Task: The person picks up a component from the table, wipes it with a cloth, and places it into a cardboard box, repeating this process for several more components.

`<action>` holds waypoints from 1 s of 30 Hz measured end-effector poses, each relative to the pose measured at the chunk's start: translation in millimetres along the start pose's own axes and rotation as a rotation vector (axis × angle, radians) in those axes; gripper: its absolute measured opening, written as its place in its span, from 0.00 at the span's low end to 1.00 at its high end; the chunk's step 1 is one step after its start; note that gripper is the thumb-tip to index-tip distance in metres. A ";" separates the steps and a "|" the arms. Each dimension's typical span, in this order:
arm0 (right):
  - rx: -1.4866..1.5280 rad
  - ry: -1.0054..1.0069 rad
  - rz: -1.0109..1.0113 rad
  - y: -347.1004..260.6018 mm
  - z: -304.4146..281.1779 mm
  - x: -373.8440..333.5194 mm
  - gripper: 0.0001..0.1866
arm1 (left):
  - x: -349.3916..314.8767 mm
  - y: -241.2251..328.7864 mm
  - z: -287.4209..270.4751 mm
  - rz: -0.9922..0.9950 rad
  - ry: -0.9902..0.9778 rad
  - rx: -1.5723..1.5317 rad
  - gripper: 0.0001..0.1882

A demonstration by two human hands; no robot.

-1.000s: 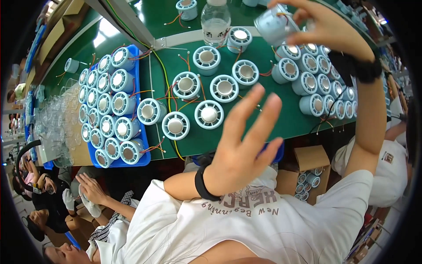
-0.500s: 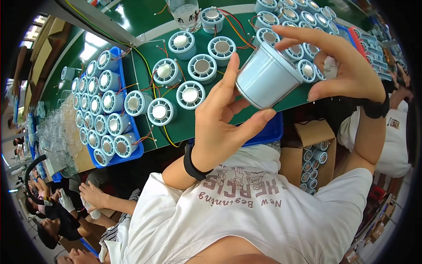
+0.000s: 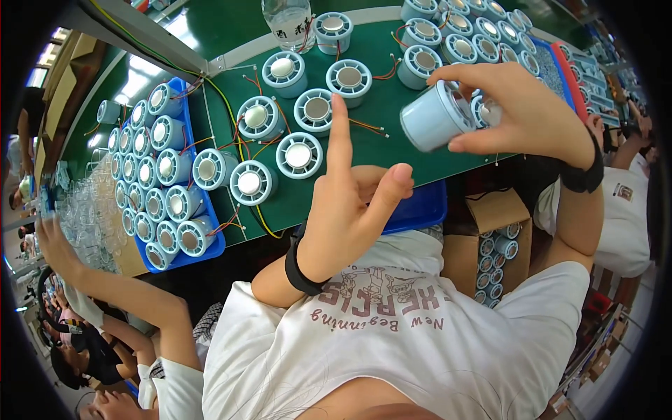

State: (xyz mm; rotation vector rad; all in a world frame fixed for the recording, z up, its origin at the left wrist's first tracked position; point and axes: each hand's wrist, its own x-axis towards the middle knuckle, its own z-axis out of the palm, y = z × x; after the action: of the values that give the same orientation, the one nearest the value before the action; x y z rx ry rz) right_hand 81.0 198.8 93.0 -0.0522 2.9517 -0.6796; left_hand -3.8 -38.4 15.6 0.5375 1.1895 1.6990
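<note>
- The light-blue cup-shaped unit (image 3: 435,119) is up in the air over the near edge of the table (image 3: 381,155), pinched between thumb and fingers of my right grip (image 3: 528,119); I judge its handling as under way, since it isn't down among the others.
- My left grip (image 3: 341,210) is empty, fingers spread, forefinger over the loose units (image 3: 299,155); whether it touches one I can't tell.
- Those loose units stand on the table, discs up, leads trailing.
- Left of them, the blue tray (image 3: 218,241) carries rows of like units; a cluster (image 3: 460,47) stands to the right, and a cardboard box (image 3: 462,262) below holds more. Which are finished, I can't tell.
- Half a second ago my left fingers were round the unit; now my right grip alone has it, farther from my left.
- Another person's forearm (image 3: 129,290) has since swung up at far left.
</note>
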 end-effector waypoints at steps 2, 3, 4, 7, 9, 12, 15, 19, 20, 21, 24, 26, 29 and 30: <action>-0.101 0.085 0.083 13.7 19.7 -0.9 0.30 | -6.5 3.6 -2.5 0.053 0.010 0.386 0.41; -0.197 0.171 0.160 19.7 30.0 0.3 0.28 | -6.7 2.4 -2.8 0.058 0.007 0.382 0.41; -0.205 0.172 0.164 24.4 38.2 1.6 0.28 | -5.7 -0.1 -2.2 0.102 -0.032 0.379 0.42; -0.232 0.108 0.345 33.6 56.7 9.5 0.27 | -3.2 -4.3 -2.0 0.194 -0.108 0.368 0.43; -0.224 0.133 0.356 30.7 65.8 11.2 0.28 | -2.1 -5.0 -3.6 0.231 -0.122 0.379 0.43; -0.204 0.184 0.368 25.8 67.1 18.5 0.29 | -0.5 -5.3 -6.7 0.262 -0.125 0.396 0.43; -0.228 0.223 0.398 20.8 39.2 38.0 0.30 | 3.9 -4.4 -10.9 0.288 -0.106 0.426 0.42; -0.290 0.293 0.129 66.1 -25.9 117.0 0.26 | 8.2 -2.2 -9.1 0.328 -0.191 0.486 0.39; -0.352 0.322 0.015 97.1 -34.6 143.5 0.26 | 10.5 -6.8 -7.1 0.400 -0.176 0.460 0.35; -0.362 0.191 0.058 108.3 -43.9 175.8 0.33 | 11.5 -9.6 -5.3 0.471 -0.150 0.438 0.32; -0.453 -0.091 0.130 78.7 -48.9 233.7 0.37 | 8.8 -7.1 -7.1 0.512 -0.142 0.458 0.30; -0.528 -0.043 0.056 132.3 -29.9 255.2 0.32 | 10.1 -2.8 -5.0 0.428 -0.252 0.520 0.30; -0.554 0.035 -0.045 159.9 -21.8 272.5 0.33 | 5.2 -1.5 -8.7 0.368 -0.271 0.540 0.28; -0.544 0.023 -0.016 157.0 -22.8 272.1 0.37 | 3.3 -1.8 -9.5 0.334 -0.283 0.543 0.28</action>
State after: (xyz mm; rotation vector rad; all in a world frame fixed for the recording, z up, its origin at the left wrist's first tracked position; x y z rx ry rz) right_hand -193.1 333.9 17.0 -0.1124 3.0633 0.1386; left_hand -11.7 -39.9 9.4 1.3256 1.4036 1.4861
